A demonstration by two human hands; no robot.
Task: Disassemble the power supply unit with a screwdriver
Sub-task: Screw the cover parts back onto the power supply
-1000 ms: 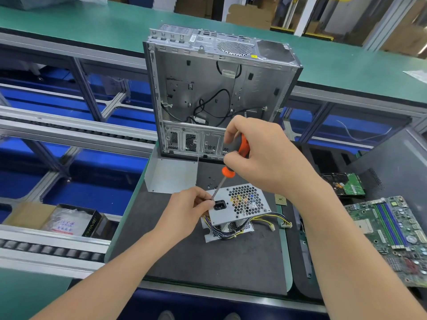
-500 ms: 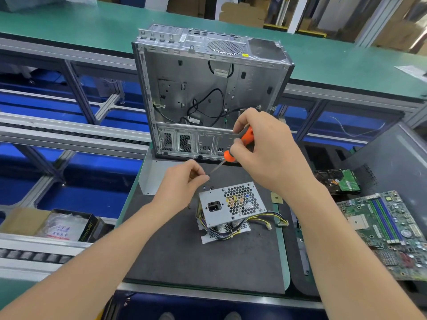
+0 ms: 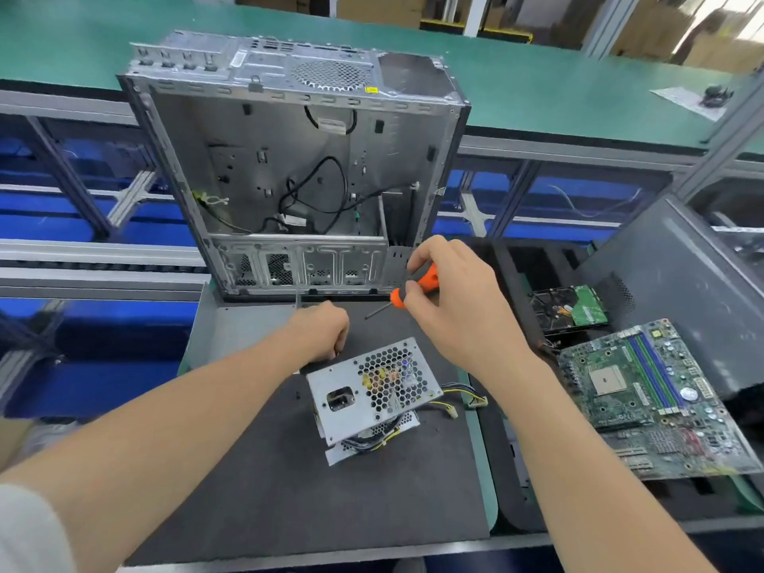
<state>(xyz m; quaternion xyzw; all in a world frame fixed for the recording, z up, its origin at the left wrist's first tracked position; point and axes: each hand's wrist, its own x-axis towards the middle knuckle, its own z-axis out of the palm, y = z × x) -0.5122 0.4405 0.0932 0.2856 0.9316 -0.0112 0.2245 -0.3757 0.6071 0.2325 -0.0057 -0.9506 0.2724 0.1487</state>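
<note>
PSU (image 3: pixel 374 392) on mat (image 3: pixel 248 490); behind it, right hand (image 3: pixel 454 312) grips screwdriver (image 3: pixel 428 278); left hand (image 3: pixel 320 330) curled, whether holding anything unclear.

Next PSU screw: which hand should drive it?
Right. The right hand grips the screwdriver, its tip just behind the power supply unit. The left hand shows no tool and could steady it.

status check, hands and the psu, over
Right hand grips screwdriver, tip off the unit. Left hand curled at far-left corner of power supply unit, contents unseen. Unit on dark mat, vent face up. Nothing between tool and unit.
</note>
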